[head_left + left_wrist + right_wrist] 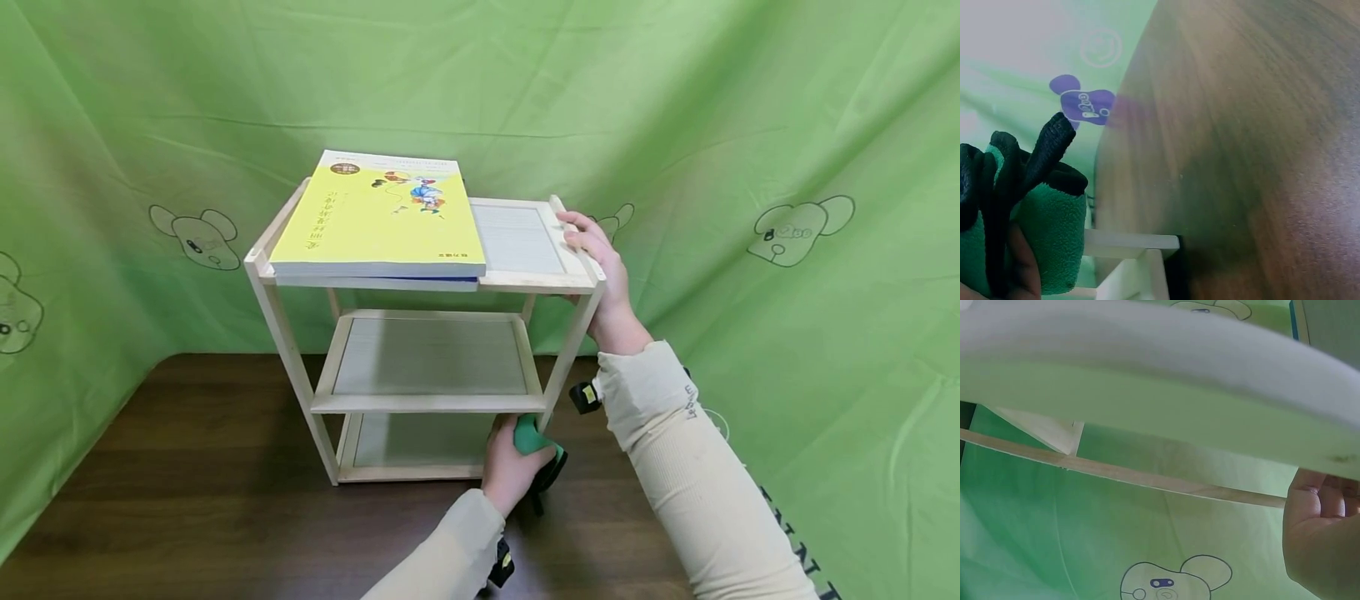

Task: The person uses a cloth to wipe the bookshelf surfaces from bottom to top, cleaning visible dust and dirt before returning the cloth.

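A pale wooden three-tier shelf rack [427, 404] stands upright on the brown floor. My left hand [508, 468] grips a green fleecy cloth [529, 435] with black edging, low by the rack's front right leg [570, 354]. In the left wrist view the cloth [1054, 237] bunches up, with black strips folded over it and a finger pressed into its side. My right hand [607, 283] holds the right end of the top shelf [517, 237], fingers over its side rail. The right wrist view shows that hand [1316, 537] with bent fingers, partly hidden by the rail.
A thick yellow book [393, 221] lies on the left part of the top shelf, over another book with a blue edge. Green curtain [480, 83] with bear drawings hangs behind and at both sides. Dark wooden floor [187, 475] surrounds the rack.
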`<action>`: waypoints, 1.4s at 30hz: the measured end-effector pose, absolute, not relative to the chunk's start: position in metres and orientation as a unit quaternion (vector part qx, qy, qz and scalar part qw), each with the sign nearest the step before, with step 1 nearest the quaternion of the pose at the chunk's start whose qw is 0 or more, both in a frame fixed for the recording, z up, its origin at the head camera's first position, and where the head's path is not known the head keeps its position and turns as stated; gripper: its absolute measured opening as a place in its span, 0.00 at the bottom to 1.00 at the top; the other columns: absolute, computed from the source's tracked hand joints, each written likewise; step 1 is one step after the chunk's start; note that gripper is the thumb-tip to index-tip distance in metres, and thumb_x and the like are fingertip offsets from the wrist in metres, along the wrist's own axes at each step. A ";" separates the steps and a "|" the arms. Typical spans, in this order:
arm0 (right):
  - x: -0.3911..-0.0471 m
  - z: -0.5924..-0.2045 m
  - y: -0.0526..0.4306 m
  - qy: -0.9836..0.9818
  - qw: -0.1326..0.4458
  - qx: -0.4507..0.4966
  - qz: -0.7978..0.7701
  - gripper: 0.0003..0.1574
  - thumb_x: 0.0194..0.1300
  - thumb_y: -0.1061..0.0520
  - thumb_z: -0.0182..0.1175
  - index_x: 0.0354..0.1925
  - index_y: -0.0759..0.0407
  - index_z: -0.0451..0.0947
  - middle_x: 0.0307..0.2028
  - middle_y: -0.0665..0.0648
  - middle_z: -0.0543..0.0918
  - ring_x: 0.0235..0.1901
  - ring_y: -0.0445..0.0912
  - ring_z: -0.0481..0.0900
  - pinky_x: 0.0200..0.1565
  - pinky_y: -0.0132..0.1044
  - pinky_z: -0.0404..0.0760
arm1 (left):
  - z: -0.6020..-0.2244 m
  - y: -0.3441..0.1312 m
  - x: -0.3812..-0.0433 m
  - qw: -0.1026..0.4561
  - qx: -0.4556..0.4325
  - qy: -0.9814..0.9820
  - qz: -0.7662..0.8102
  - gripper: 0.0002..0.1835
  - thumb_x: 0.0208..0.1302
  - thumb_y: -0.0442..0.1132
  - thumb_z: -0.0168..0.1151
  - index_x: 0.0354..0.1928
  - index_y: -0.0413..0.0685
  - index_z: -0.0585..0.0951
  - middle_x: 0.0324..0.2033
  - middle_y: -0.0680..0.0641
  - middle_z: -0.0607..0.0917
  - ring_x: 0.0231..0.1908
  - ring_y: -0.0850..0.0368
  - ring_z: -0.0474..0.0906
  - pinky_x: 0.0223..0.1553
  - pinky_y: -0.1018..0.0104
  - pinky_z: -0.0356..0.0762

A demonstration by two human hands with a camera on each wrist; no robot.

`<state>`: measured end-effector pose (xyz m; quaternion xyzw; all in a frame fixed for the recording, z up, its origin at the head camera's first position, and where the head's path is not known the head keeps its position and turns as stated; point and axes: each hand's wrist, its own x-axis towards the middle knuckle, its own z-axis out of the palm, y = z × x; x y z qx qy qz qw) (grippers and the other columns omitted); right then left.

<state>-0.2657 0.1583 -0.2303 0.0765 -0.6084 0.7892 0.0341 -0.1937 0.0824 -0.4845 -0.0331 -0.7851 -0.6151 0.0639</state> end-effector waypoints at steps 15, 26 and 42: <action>-0.266 -0.231 0.159 -0.613 0.038 0.069 0.786 0.19 0.62 0.53 0.48 0.52 0.44 0.72 0.63 0.53 0.62 0.50 0.48 0.63 0.40 0.37 0.67 | -0.465 0.083 -0.193 0.053 -0.027 -0.763 -0.644 0.29 0.47 0.45 0.71 0.54 0.55 0.75 0.44 0.52 0.76 0.41 0.59 0.71 0.40 0.65 0.72; -0.264 -0.231 0.159 -0.615 0.033 0.064 0.785 0.21 0.62 0.53 0.47 0.55 0.44 0.70 0.63 0.53 0.62 0.49 0.49 0.65 0.32 0.36 0.70 | -0.467 0.081 -0.196 0.062 -0.045 -0.769 -0.635 0.23 0.48 0.46 0.70 0.48 0.57 0.78 0.39 0.56 0.79 0.36 0.62 0.72 0.37 0.68 0.72; -0.264 -0.232 0.160 -0.601 0.026 0.069 0.796 0.22 0.62 0.53 0.48 0.56 0.46 0.69 0.61 0.55 0.62 0.44 0.49 0.68 0.22 0.34 0.74 | -0.476 0.079 -0.196 0.061 -0.060 -0.792 -0.604 0.29 0.48 0.43 0.67 0.56 0.56 0.74 0.47 0.51 0.76 0.41 0.59 0.73 0.42 0.66 0.73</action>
